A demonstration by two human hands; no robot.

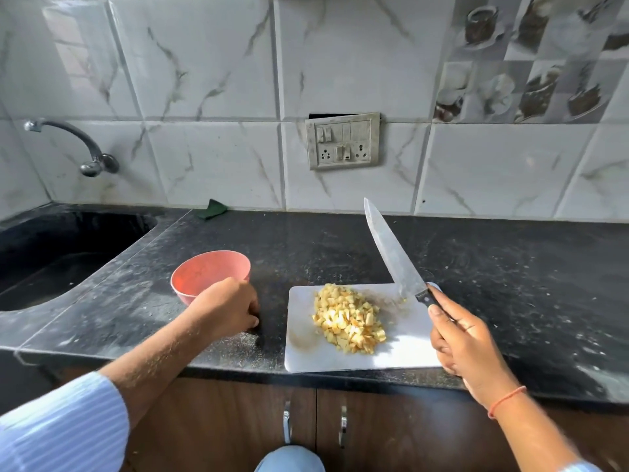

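The person wears a pale blue, finely striped shirt, its left sleeve (58, 427) ending above the forearm. An orange thread band (506, 400) circles the right wrist; pale blue trousers (289, 459) cover one knee.

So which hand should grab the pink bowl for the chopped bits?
Left, I'd say. The left hand is already at the pink bowl's near rim, while the right hand is busy gripping the knife at the far side of the cutting board.
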